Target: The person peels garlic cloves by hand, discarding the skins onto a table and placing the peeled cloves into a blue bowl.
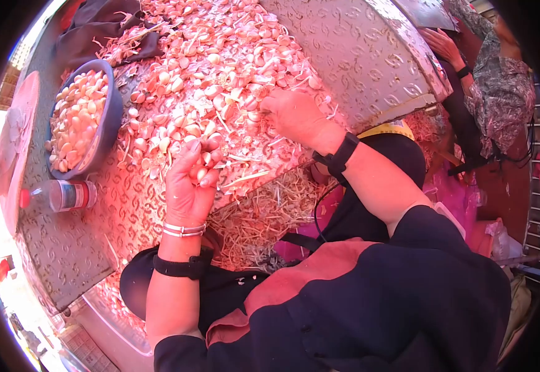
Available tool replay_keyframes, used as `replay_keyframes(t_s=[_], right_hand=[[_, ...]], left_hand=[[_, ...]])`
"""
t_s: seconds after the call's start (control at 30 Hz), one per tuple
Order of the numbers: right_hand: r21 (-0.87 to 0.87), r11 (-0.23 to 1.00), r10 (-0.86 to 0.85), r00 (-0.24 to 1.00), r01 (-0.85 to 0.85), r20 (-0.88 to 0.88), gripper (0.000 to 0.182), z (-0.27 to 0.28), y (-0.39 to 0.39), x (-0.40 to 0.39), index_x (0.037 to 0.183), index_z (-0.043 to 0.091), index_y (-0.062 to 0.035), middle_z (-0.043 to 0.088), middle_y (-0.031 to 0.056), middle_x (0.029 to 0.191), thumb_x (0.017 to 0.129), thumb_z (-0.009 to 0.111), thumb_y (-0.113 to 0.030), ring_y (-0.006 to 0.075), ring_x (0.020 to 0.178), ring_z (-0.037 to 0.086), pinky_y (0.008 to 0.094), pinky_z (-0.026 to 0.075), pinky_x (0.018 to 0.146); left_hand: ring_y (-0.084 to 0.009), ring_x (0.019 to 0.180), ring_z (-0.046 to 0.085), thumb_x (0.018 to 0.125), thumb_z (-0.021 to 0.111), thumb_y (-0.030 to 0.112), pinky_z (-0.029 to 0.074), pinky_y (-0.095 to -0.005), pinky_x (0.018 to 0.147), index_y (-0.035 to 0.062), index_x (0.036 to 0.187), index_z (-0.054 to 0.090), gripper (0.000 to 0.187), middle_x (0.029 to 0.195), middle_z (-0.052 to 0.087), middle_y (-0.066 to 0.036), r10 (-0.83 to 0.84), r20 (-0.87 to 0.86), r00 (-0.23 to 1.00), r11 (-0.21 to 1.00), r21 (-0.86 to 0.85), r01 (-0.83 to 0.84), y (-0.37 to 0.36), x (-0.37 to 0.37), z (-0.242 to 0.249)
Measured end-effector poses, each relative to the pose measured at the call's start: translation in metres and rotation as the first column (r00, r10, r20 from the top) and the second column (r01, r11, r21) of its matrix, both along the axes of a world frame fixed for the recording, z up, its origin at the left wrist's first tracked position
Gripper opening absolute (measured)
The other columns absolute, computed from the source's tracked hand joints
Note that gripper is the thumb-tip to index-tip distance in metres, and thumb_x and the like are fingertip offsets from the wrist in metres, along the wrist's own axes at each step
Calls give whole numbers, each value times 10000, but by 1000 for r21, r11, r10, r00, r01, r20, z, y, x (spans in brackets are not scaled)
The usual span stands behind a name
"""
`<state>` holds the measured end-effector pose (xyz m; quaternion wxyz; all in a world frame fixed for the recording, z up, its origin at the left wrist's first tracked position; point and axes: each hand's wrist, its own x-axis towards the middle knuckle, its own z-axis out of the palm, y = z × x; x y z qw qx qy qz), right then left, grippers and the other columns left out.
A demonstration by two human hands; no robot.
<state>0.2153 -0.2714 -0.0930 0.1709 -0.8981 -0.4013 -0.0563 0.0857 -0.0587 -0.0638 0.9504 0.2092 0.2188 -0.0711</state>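
Garlic cloves (pixel 177 80) and papery skins cover the patterned metal table (pixel 350 56) in front of me. My left hand (pixel 192 180) is palm up at the table's near side, its fingers curled around several garlic cloves (pixel 203 167). To its right, my right hand (pixel 294 118) reaches over the pile with fingers bent down onto the skins; its fingertips are partly hidden, and what they hold, if anything, cannot be made out. A blue bowl (pixel 111 118) full of peeled cloves (pixel 80 118) stands at the left.
A plastic bottle (pixel 68 195) lies below the bowl, near a pink round stool top (pixel 18 136). Dark cloth (pixel 99 31) rests at the back left. Dry stalks (pixel 263 217) lie beneath the table's near edge. Another person's hand (pixel 443 46) shows at the upper right.
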Motion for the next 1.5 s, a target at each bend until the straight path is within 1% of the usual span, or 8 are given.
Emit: replay_keyframes(t_s=[0.13, 0.33, 0.63, 0.83, 0.93, 1.0, 1.2, 1.5], right_hand=[[-230, 973, -92, 965, 34, -245, 193, 27, -6, -1, 901, 627, -82, 613, 111, 819, 708, 621, -81, 310, 764, 607, 389, 484, 669], [112, 993, 55, 993, -43, -107, 178, 22, 13, -4, 907, 641, -86, 622, 112, 824, 733, 630, -121, 305, 778, 611, 401, 484, 675], [-176, 968, 150, 972, -182, -180, 138, 22, 33, -1, 880, 630, -65, 605, 134, 802, 755, 607, -118, 333, 772, 606, 436, 479, 671], [-95, 995, -33, 990, 20, -137, 142, 15, 37, 2, 901, 634, -55, 635, 124, 775, 776, 568, -75, 297, 724, 624, 395, 495, 678], [155, 985, 8, 869, 79, -495, 153, 27, 42, -4, 936, 648, -48, 641, 66, 766, 803, 583, -85, 177, 695, 619, 301, 509, 643], [317, 927, 225, 380, 201, -897, 172, 39, 46, -14, 968, 655, -36, 621, 5, 746, 820, 615, -115, 74, 691, 581, 221, 498, 608], [350, 929, 285, 370, 120, -884, 144, 53, 47, -24, 939, 656, -26, 629, 7, 757, 821, 615, -100, 52, 631, 580, 201, 503, 579], [374, 920, 297, 415, 116, -860, 100, 49, 46, -37, 895, 629, -8, 629, 25, 721, 834, 594, -79, 75, 608, 601, 203, 503, 525]], left_hand=[[-93, 636, 455, 912, 496, 90, 350, -143, 429, 13, 1051, 526, 161, 844, 523, -66, -86, 89, 992, 995, -49, 91, 4, 0, -2], [-70, 569, 382, 934, 481, 131, 295, -149, 379, 13, 1053, 505, 169, 815, 458, -38, -161, 44, 986, 986, -32, 163, 5, -2, -9], [-91, 593, 491, 884, 545, 54, 304, -139, 394, -28, 1052, 551, 187, 770, 556, -55, -168, 20, 986, 980, 111, 165, 2, -3, -10], [-83, 572, 496, 888, 562, 88, 305, -140, 389, -20, 1040, 570, 187, 736, 557, -45, -131, -74, 989, 961, 238, 145, -1, -3, -9], [-77, 581, 494, 894, 560, 108, 305, -141, 388, -9, 1028, 567, 179, 736, 554, -38, -125, -96, 987, 944, 294, 148, 0, -2, -11], [-71, 596, 491, 897, 558, 122, 305, -142, 387, 1, 1013, 564, 168, 748, 551, -35, -132, -90, 987, 937, 315, 154, -3, -2, -8], [-54, 559, 503, 880, 588, 115, 308, -134, 387, 25, 1022, 548, 173, 768, 577, -29, -276, -90, 957, 773, 571, 277, -12, -4, -5], [-58, 558, 491, 873, 593, 95, 311, -135, 381, 15, 991, 543, 151, 759, 568, -43, -173, -84, 981, 911, 365, 191, -14, -6, 0]])
